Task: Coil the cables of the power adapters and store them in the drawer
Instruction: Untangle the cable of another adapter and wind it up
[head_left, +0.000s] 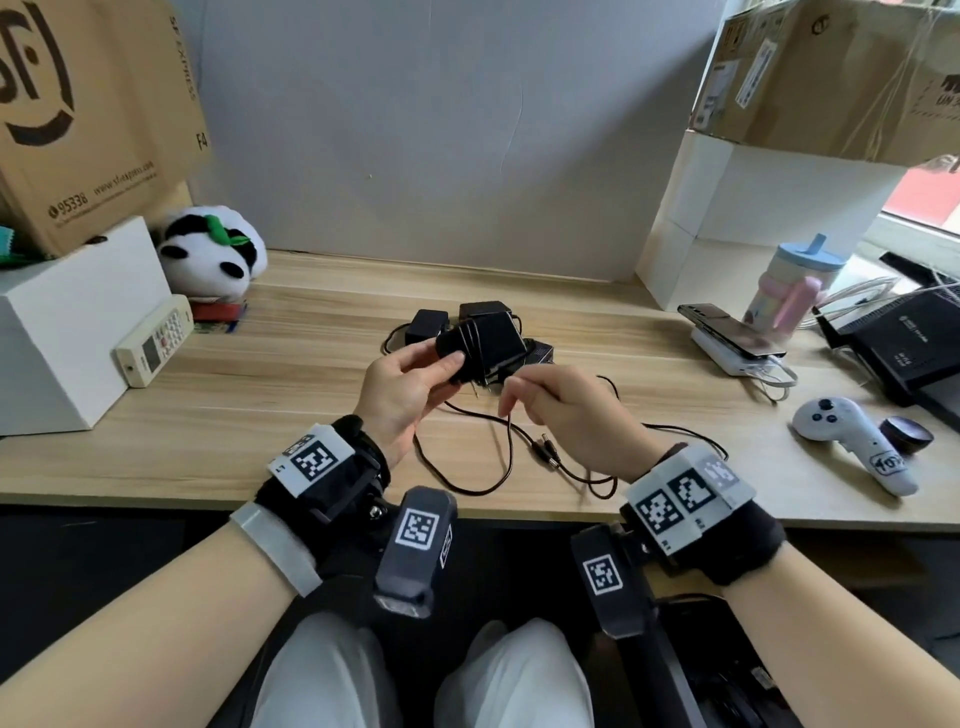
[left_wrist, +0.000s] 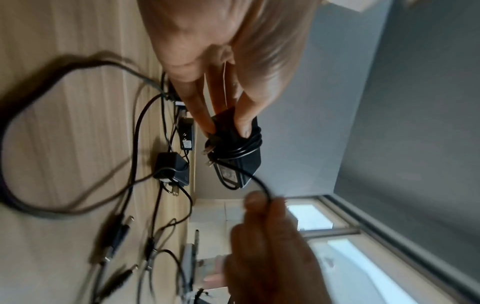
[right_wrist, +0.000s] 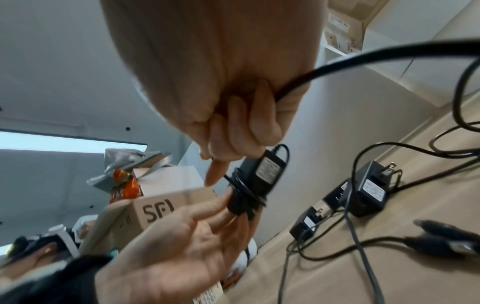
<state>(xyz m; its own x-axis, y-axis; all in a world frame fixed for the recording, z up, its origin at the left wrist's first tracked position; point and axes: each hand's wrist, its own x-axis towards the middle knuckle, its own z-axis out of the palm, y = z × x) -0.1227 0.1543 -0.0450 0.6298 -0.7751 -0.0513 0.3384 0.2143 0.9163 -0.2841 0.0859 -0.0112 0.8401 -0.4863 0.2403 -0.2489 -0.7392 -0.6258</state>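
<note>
My left hand (head_left: 415, 382) grips a black power adapter (head_left: 485, 340) above the desk, with several turns of its thin black cable wound round the body (left_wrist: 239, 150). My right hand (head_left: 550, 402) pinches the loose run of that cable (right_wrist: 337, 61) just right of the adapter. The remaining cable (head_left: 498, 467) trails in loops over the desk to barrel plugs (head_left: 548, 457). Behind the held one lie more black adapters (head_left: 427, 325), also seen as adapters (right_wrist: 369, 189) in the right wrist view. No drawer is in view.
A wooden desk (head_left: 260, 415) carries a white box (head_left: 67, 332), a remote (head_left: 156, 340) and a panda plush (head_left: 213, 254) at left. At right are a phone on a power bank (head_left: 737, 345), a cup (head_left: 789, 286), a white controller (head_left: 852, 441) and a black router (head_left: 914, 348).
</note>
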